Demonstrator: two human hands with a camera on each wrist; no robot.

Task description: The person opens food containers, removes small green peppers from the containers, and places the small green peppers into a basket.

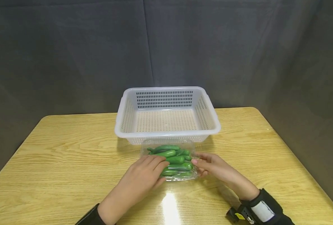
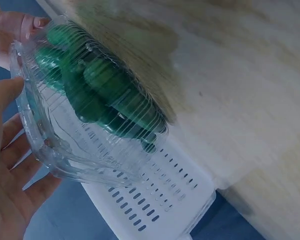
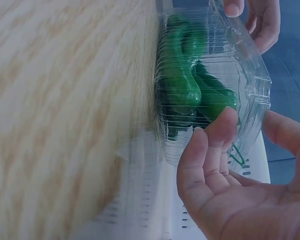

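A clear plastic clamshell box point(image 1: 169, 178) lies on the table in front of the basket. Several long green peppers point(image 1: 176, 160) show through its walls. My left hand point(image 1: 145, 172) is at the box's left side, fingers curved over the lid and thumb at the front edge. In the left wrist view its thumb point(image 2: 7, 92) meets the rim. My right hand point(image 1: 214, 167) grips the right edge of the box. Its thumb point(image 3: 287, 130) is at the rim from the lid side, while its fingers point(image 3: 220, 130) bend against the ribbed side wall.
A white perforated plastic basket point(image 1: 169, 133) stands right behind the box. The wooden table point(image 1: 65, 150) extends to both sides, with a grey cloth point(image 1: 71, 56) hanging behind it. A black wrist strap point(image 1: 270, 200) with a small device sits on the right wrist.
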